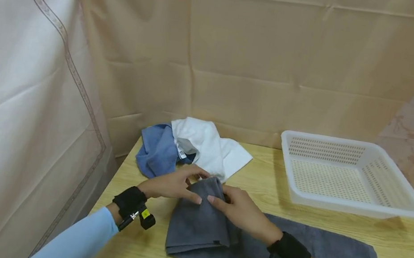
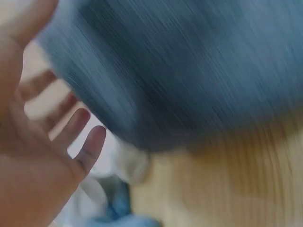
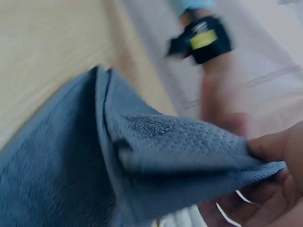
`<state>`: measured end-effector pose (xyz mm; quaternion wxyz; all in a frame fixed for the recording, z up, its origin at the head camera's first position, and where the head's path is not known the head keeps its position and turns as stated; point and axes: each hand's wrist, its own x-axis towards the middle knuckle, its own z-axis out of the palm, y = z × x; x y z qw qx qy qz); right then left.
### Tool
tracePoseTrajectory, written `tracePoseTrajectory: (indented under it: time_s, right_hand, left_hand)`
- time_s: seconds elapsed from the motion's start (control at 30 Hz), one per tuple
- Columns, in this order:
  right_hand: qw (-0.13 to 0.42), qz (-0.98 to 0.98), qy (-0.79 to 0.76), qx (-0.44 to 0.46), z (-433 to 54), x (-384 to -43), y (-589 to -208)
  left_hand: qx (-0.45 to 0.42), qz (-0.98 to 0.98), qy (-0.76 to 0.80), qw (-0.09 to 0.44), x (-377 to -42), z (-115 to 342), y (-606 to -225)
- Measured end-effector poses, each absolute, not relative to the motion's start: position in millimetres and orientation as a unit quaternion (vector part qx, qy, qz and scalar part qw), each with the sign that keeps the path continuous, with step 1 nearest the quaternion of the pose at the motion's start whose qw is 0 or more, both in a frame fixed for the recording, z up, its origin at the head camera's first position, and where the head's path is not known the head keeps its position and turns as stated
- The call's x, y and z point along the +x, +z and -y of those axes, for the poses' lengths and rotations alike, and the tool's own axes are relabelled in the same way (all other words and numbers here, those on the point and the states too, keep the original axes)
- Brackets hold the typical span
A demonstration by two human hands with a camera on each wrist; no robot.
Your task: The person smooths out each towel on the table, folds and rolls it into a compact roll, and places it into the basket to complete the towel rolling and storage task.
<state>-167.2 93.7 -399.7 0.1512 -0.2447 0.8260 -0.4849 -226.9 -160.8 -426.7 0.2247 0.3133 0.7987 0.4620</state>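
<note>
A dark grey towel [image 1: 329, 252] lies across the table, its left end folded over into a layered, partly raised flap [image 1: 200, 222]. At the flap's far edge my right hand [image 1: 244, 211] pinches the folded layers between thumb and fingers. The right wrist view shows the grey towel [image 3: 175, 137] with its layers gathered in that grip. My left hand [image 1: 175, 183] is at the flap's far left corner, thumb on the near side. In the left wrist view, the left hand [image 2: 42, 137] has its fingers spread loosely beside the blurred towel [image 2: 189, 66].
Behind the left hand, a white cloth [image 1: 208, 145] and a blue cloth [image 1: 159, 150] lie crumpled together. A white plastic basket [image 1: 357, 208] with perforated walls stands at the back right of the wooden table [image 1: 257, 168]. Fabric sheets [image 1: 243, 53] hang behind and at the sides.
</note>
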Motion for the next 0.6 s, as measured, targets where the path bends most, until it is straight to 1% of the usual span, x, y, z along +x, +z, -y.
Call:
tracePoseTrajectory:
  time_s: [0.1, 0.17, 0.27, 0.47, 0.6]
  right_hand:
    - [0.2, -0.78, -0.552, -0.214, -100.9, -162.1, -385.5]
    - [0.216, -0.759, -0.581, -0.198, -105.6, -159.1, -375.5]
    - [0.228, -0.733, -0.614, -0.182, -113.1, -154.0, -361.6]
    - [0.232, -0.692, -0.665, -0.159, -133.1, -145.4, -341.6]
    - [0.238, -0.668, -0.692, -0.138, -154.1, -141.3, -334.6]
  left_hand:
    - [0.33, -0.788, 0.442, 0.274, -234.7, 169.6, -444.2]
    - [0.348, -0.77, 0.436, 0.31, -238.3, 174.5, -454.7]
    - [0.379, -0.746, 0.429, 0.34, -240.6, 181.5, -465.6]
    - [0.404, -0.734, 0.427, 0.341, -241.5, 195.9, -472.7]
    - [0.41, -0.749, 0.412, 0.319, -239.1, 205.2, -471.3]
